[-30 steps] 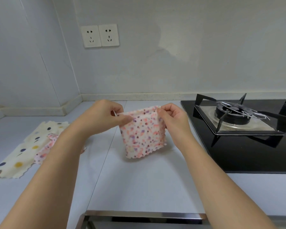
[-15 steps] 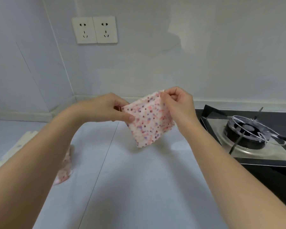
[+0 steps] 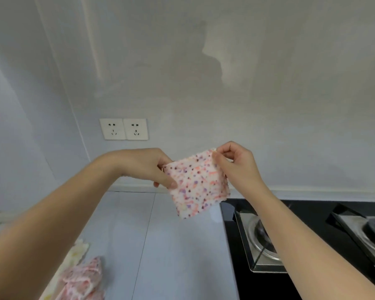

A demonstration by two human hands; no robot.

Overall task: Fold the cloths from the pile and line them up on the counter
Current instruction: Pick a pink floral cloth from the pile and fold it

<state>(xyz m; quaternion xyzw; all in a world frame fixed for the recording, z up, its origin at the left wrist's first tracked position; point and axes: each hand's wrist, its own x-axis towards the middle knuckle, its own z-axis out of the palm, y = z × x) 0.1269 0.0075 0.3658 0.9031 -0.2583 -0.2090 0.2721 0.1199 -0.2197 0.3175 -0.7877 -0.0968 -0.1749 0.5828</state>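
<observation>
Pale table (image 3: 178, 252) carries a crumpled pink cloth (image 3: 85, 278) overlapping a cream cloth (image 3: 79, 251) at left, black gas hob (image 3: 307, 213) at right.

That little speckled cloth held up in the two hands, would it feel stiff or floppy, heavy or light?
Probably floppy: the speckled cloth hangs from the corners that the left hand and right hand pinch. Likely very light, since fingertip pinches alone hold it up. It would probably slump flat on the counter, not roll.
</observation>
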